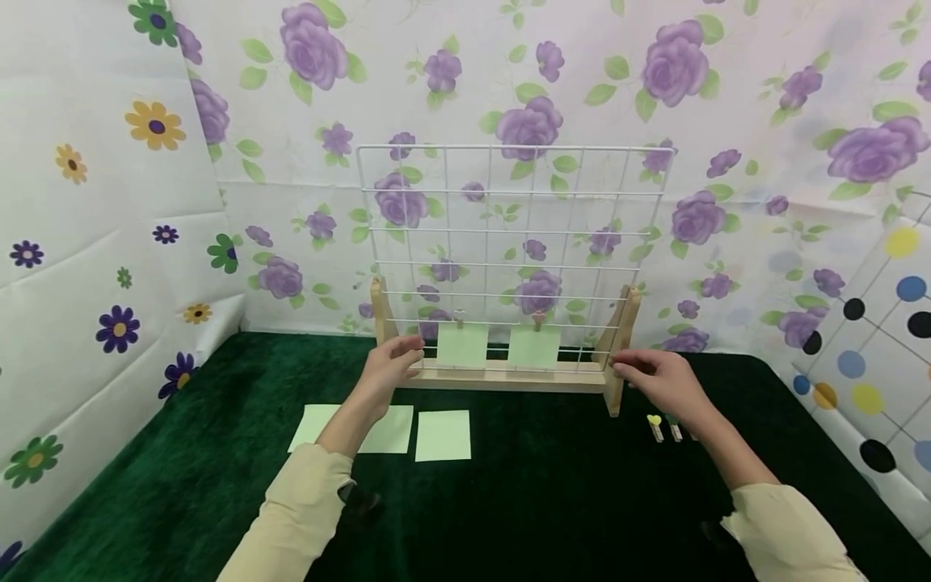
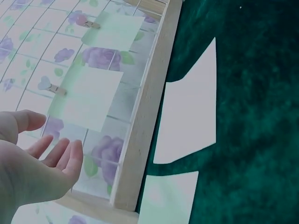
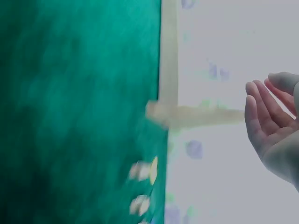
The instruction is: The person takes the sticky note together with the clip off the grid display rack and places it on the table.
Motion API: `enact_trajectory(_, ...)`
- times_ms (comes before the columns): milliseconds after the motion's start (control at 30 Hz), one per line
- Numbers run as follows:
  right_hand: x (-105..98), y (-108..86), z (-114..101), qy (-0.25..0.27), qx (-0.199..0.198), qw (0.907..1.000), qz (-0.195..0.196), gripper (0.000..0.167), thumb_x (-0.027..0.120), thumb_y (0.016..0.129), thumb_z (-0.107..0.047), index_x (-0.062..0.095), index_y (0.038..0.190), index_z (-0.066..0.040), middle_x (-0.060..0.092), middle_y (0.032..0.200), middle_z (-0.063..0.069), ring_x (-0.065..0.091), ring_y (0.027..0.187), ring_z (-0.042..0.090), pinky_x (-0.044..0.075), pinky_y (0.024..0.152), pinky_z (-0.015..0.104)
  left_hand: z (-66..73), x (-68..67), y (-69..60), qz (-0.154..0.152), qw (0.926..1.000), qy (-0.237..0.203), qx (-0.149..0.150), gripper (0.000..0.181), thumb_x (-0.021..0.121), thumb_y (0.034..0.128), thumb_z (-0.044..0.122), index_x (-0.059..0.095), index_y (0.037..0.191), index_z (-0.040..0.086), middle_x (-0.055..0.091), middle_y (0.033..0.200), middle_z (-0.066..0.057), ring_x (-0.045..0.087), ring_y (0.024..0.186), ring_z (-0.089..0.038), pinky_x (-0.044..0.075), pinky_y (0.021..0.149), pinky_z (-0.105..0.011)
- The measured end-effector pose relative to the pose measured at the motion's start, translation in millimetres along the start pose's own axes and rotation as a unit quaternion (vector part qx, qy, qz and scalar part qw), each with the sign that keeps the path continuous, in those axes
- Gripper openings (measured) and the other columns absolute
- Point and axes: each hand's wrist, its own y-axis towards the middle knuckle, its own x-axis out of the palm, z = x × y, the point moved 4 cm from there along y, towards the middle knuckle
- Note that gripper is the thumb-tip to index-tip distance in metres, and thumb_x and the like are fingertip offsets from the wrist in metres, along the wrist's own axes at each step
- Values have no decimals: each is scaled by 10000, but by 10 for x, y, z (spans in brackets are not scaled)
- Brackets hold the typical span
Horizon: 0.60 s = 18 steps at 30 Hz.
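Observation:
Two pale green paper squares hang on a white wire grid (image 1: 509,230), each under a small clip. The left square (image 1: 461,346) has a light heart clip (image 2: 44,83); the right one (image 1: 534,347) a pink heart clip (image 2: 81,20). My left hand (image 1: 385,372) is held at the grid's lower left with relaxed, bent fingers and nothing between them. At the grid's right wooden upright (image 1: 624,347), my right hand (image 1: 665,388) has loosely bent fingers; the right wrist view shows it (image 3: 273,126) holding nothing.
More pale green papers lie on the dark green cloth at left, one of them a single square (image 1: 443,436). Small clips, one with a yellow heart (image 1: 655,421), lie at the right below my right hand. Flowered sheets hang behind the grid and at the left.

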Motion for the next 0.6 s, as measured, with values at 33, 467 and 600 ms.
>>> enact_trajectory(33,31,19,-50,83,-40,10000,-31,318,591,981,-238,662,1172,7,684,1061,151,654,879,287,540,709,287,8,20,5,-28,10000,3,7,404,507,1002,93,456,1389,-13,451,1402,-195,440,1276,-332,391,1023,-474)
enact_trajectory(467,478,298,-480,410,-271,9985,-225,295,592,978,-178,646,1196,14,683,1069,162,657,881,273,547,710,350,61,125,84,-162,9999,10,-38,456,491,1012,116,396,1444,4,404,1462,-161,409,1313,-305,405,1020,-419)
enact_trajectory(600,567,390,-554,755,-170,9968,-190,315,594,978,-203,640,1208,8,674,1111,145,641,962,345,547,776,406,79,186,129,-203,9998,45,-13,463,508,1008,125,404,1443,10,415,1454,-163,426,1301,-300,412,1014,-413)
